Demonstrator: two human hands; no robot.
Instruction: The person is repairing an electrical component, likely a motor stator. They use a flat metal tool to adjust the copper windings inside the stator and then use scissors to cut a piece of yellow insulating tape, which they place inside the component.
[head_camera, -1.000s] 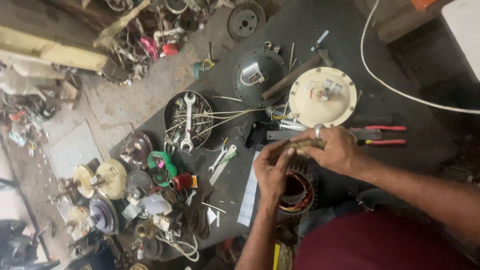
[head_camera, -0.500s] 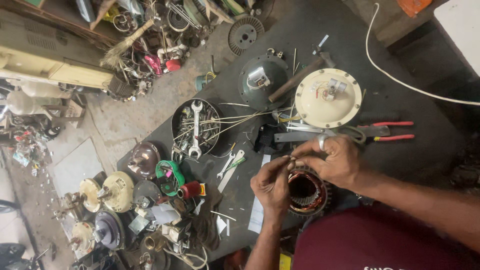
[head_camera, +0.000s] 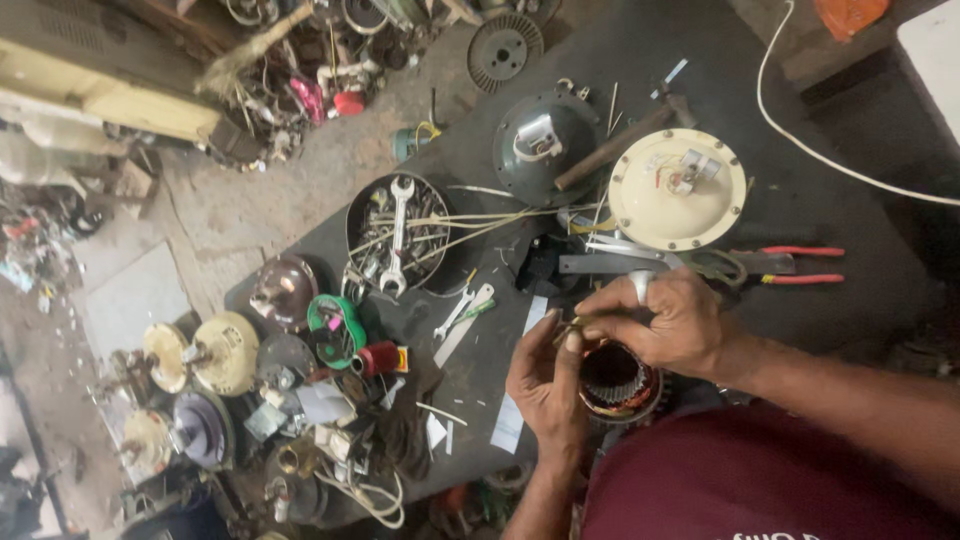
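1. Nearest in, the motor stator (head_camera: 615, 382) sits on the dark mat (head_camera: 850, 180), directly under both hands.
2. Left hand (head_camera: 545, 385) and right hand (head_camera: 665, 320) meet above it, fingertips pinched together on a small yellowish piece (head_camera: 572, 325).
3. Just beyond lie red-handled pliers (head_camera: 790, 265).
4. Farther out sit a cream round cover (head_camera: 678, 190) and a bowl of spanners (head_camera: 398, 233).

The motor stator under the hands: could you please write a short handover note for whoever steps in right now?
Left hand: fingers raised beside the stator, pinching at the small piece at its top edge.
Right hand: fingers curled over the same piece; ring on one finger.
Stator sits on the dark mat, close to the body.
Red-handled pliers lie beyond the right hand, cream motor cover past them.
Done or left: cannot tell.
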